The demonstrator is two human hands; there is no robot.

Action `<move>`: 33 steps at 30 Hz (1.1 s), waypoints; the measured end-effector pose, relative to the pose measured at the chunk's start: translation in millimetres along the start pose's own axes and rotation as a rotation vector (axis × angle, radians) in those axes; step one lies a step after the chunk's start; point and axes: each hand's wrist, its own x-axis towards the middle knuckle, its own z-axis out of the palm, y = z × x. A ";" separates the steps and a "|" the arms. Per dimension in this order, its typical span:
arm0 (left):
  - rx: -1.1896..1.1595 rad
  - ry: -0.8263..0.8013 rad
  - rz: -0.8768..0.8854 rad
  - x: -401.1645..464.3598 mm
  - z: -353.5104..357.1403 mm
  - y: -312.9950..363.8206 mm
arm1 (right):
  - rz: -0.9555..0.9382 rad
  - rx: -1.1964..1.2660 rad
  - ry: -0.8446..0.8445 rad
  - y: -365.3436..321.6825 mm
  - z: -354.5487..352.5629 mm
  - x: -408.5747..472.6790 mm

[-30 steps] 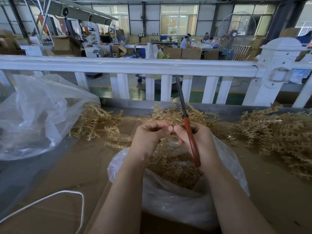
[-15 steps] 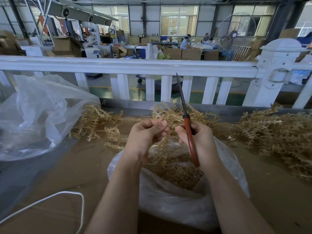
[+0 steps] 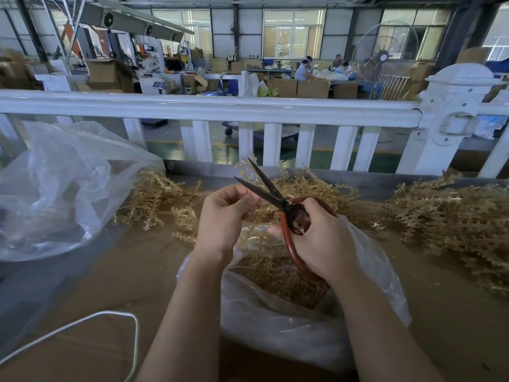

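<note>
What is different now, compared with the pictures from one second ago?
The right hand tilted the scissors from upright toward the left and opened their blades beside the left hand. Nothing was taken up or let go. The left hand still pinches a gold sprig over the plastic bag; the gold piles stay.

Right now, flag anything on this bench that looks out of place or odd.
Only one thing: the open scissors in the right hand aim their blades at the fingertips of the left hand, which pinches a sprig.
</note>
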 end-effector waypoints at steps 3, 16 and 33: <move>0.020 0.005 0.012 0.9 -1.4 -2.2 | -0.014 -0.041 0.012 0.7 0.3 0.0; -0.157 0.014 -0.130 -2.6 4.1 5.5 | -0.011 -0.070 0.081 -2.4 -0.6 -1.1; -0.135 0.024 -0.117 -3.9 4.3 6.8 | -0.048 -0.080 0.132 -3.2 -1.9 -3.3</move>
